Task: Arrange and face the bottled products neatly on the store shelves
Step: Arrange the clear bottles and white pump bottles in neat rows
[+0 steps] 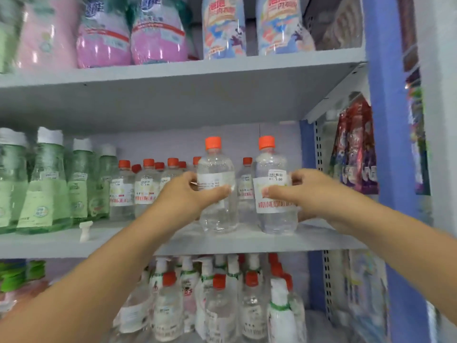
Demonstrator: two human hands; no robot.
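Gripping two upright orange-capped bottles on the middle shelf point(247, 240), both hands: left hand point(188, 191) on left bottle point(216, 194), right hand point(309, 191) on right bottle point(274, 194).

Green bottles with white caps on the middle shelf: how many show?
4, all at the shelf's left end: one at the frame edge, then three more rightward. Others may hide behind.

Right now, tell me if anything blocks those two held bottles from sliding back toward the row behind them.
Nothing visible blocks the bottles. The left hand grips the left bottle, the right hand grips the right bottle, and both stand at the shelf front, ahead of the row.
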